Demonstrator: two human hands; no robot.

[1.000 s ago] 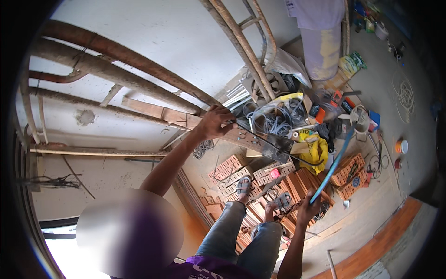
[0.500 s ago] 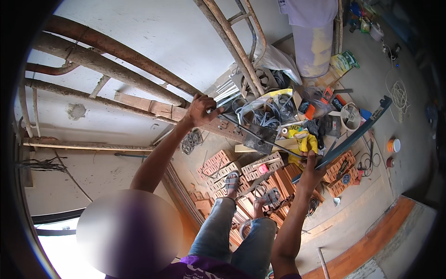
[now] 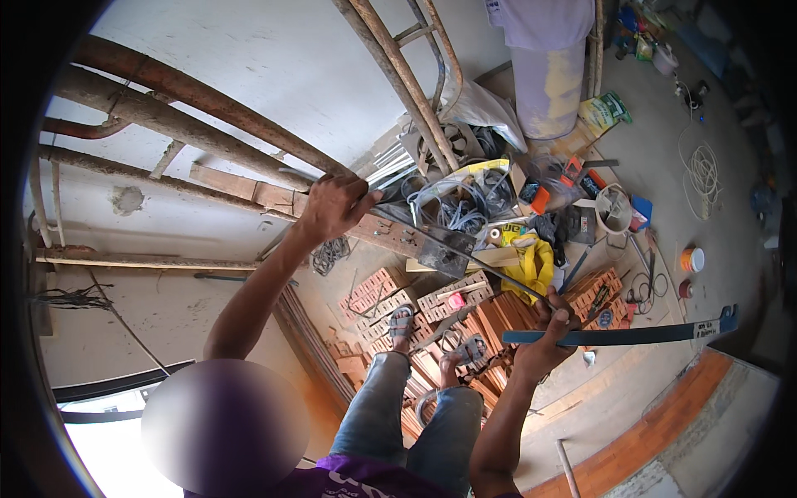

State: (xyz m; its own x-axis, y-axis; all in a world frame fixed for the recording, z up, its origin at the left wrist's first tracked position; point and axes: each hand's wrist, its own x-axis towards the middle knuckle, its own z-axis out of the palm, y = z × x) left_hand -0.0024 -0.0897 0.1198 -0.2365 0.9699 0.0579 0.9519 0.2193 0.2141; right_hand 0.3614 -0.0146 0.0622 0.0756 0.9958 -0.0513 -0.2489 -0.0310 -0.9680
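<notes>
your left hand (image 3: 330, 207) is closed around a rusty scaffold pole (image 3: 199, 95) that slants across the pale wall, fingers wrapped over it just above a wooden plank (image 3: 249, 192). your right hand (image 3: 544, 332) is clenched on the near end of a long blue flat bar (image 3: 631, 334), which reaches out to the right and ends in a small hook; a thin dark rod (image 3: 465, 259) also runs up-left from that fist. far below, your sandalled feet (image 3: 402, 319) stand on stacked red bricks (image 3: 378, 290), with a yellow bag (image 3: 531, 261), coiled cables (image 3: 452, 207) and a white bucket (image 3: 616, 209) close by on the floor.
</notes>
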